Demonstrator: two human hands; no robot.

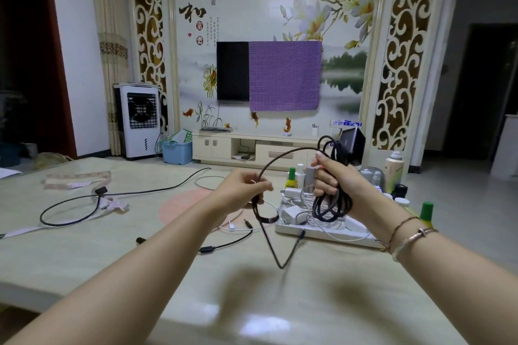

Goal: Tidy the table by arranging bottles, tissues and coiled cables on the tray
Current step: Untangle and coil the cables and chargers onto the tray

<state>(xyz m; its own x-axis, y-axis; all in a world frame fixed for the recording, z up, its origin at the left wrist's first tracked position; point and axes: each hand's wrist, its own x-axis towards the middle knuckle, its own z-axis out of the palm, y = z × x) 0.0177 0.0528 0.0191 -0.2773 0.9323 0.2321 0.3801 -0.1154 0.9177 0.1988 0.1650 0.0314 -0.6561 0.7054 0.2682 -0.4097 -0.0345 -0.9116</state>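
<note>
Above the tabletop (pixel 84 255) my right hand (pixel 332 176) grips a bundle of coiled black cable (pixel 332 204), fingers curled tight round the loops. My left hand (pixel 244 190) pinches the loose run of it, which arcs between my hands and hangs down. Below, the white tray (pixel 316 232) holds white chargers and cords; bottles (pixel 393 169) stand behind.

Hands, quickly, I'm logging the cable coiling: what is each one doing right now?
Left hand: pinches the free run of the black cable.
Right hand: grips the coiled loops of that cable above the tray.
</note>
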